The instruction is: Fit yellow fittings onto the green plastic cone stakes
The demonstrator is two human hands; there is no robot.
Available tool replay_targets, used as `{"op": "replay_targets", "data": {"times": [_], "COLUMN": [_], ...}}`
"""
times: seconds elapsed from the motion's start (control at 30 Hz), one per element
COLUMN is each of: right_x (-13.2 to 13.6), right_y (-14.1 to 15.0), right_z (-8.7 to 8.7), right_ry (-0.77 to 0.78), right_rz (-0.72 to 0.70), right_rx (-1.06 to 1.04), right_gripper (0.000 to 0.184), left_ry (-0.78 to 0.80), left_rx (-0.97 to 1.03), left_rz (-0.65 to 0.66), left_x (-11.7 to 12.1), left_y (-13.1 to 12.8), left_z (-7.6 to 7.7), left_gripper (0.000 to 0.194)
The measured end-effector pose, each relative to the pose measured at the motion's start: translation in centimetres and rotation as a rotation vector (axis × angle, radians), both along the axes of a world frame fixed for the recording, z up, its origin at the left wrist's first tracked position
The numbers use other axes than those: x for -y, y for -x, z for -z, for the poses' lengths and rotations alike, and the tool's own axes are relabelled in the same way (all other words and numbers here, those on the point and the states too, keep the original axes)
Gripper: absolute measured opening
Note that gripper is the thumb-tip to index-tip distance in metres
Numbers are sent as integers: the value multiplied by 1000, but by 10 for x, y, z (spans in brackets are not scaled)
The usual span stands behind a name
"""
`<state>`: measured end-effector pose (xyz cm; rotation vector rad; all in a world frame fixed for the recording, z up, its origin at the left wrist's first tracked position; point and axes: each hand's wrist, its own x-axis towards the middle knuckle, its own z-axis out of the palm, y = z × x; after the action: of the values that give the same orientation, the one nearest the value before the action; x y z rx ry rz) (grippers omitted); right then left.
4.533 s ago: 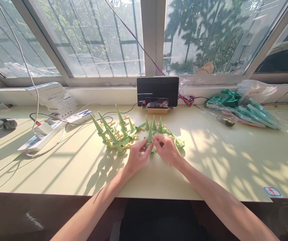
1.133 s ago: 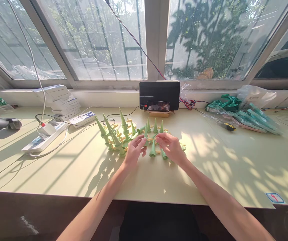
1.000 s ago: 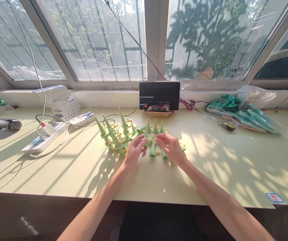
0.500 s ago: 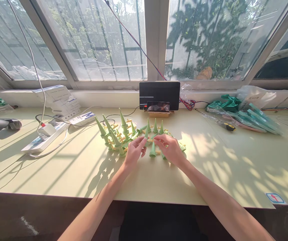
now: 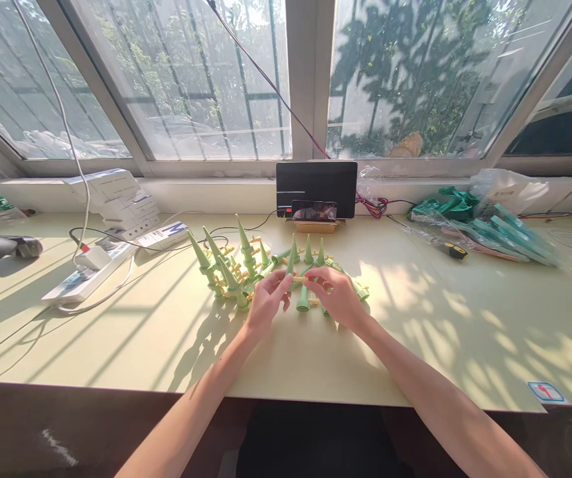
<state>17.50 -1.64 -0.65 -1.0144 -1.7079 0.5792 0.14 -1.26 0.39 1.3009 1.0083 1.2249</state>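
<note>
My left hand (image 5: 269,295) is closed around the base of a green plastic cone (image 5: 290,257), which points upward. With thumb and fingertips, my right hand (image 5: 334,289) pinches a small yellow peg-like piece (image 5: 299,279) at the cone's lower right side. Whether the peg sits inside the cone's base cannot be made out. Left of my hands stand several stacked green cones (image 5: 247,255) with yellow pegs sticking out. Below and between my hands, another green cone (image 5: 303,300) rests with its wide end toward me. More cones (image 5: 320,252) stand behind my right hand.
A dark tablet (image 5: 316,182) and a phone (image 5: 314,211) lean on a stand at the back. At left lie a white power strip (image 5: 89,275) with cables and some boxes (image 5: 117,199). Green plastic packets (image 5: 502,236) and a black-yellow tool (image 5: 454,251) lie at right.
Almost nothing differs. My right fingertips have shifted slightly, and more of the yellow peg shows between my hands. The left hand keeps its hold on the cone.
</note>
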Motion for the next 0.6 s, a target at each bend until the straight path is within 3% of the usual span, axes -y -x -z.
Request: {"op": "replay_targets", "data": {"times": [0.6], "right_x": [1], "right_y": [0], "right_z": [-2], "right_ry": [-31], "right_rz": [-24], "right_rx": [12], "right_gripper": [9], "left_ry": [-24], "left_rx": [27], "left_rz": [113], "left_x": [-2], "left_y": [2], "left_z": [3], "left_gripper": [22]}}
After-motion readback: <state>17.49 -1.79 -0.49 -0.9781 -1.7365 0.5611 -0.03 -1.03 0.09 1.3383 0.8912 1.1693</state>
